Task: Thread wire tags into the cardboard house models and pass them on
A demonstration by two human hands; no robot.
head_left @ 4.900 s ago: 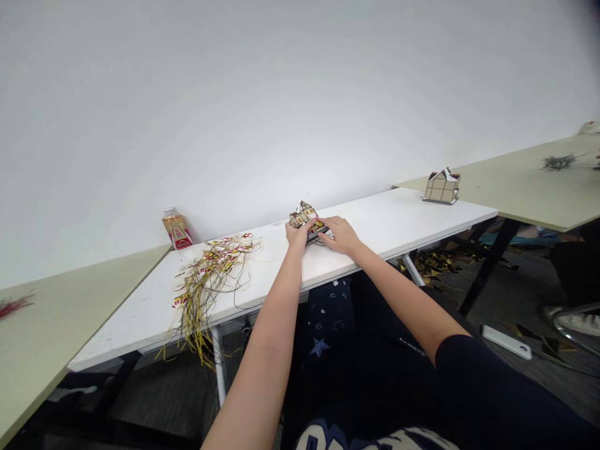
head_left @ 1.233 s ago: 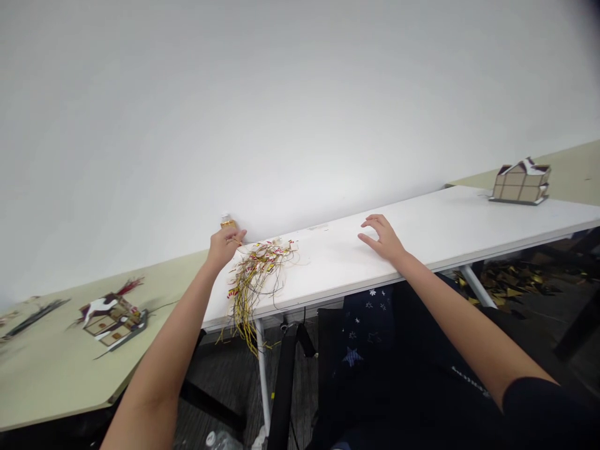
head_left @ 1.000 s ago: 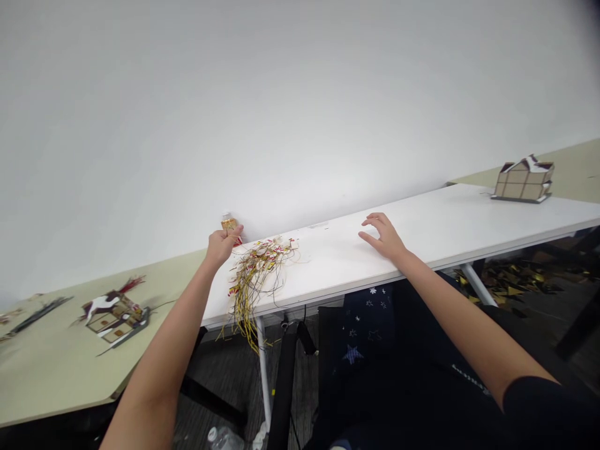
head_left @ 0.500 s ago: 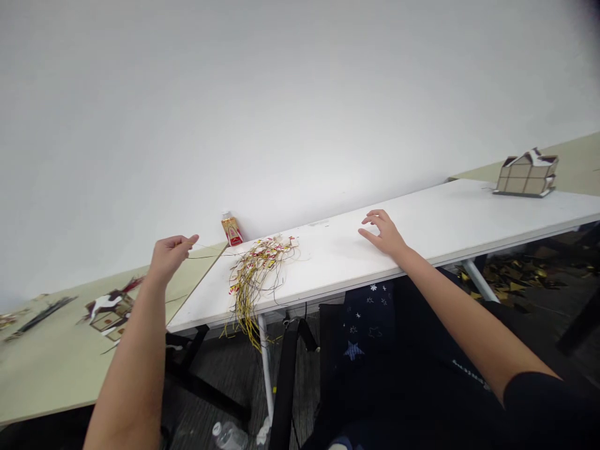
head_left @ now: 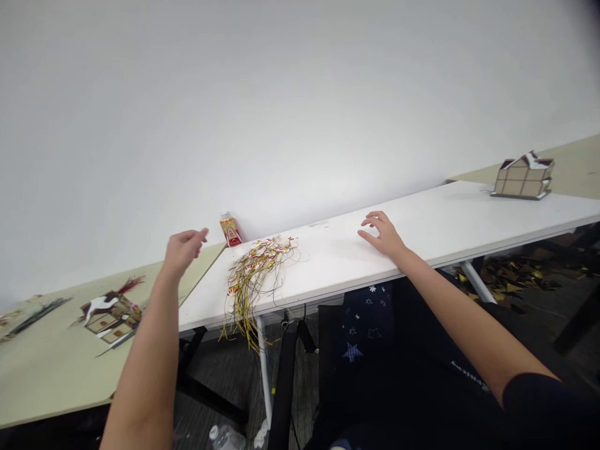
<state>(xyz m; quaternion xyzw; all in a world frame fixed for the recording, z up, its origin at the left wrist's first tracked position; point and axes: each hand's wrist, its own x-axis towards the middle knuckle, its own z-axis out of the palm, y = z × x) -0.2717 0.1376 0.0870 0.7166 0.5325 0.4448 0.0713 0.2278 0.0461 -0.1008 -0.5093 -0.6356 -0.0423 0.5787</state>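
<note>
My left hand is raised left of the white table, its fingers closed in a pinch; whether anything is between them is too small to tell. My right hand hovers over the middle of the white table with curled fingers apart and nothing in them. Between the hands lies a tangled bunch of yellow and dark strings with small red, white and yellow pieces, its yellow ends hanging over the front edge.
A gold and red bottle stands by the wall. One model house is on the greenish left table, another at the far right. A clear bottle and gold scraps lie below.
My left hand has moved right, toward the string bunch, and the thin strand seen at its fingertips before no longer shows. My right hand has hardly moved.
</note>
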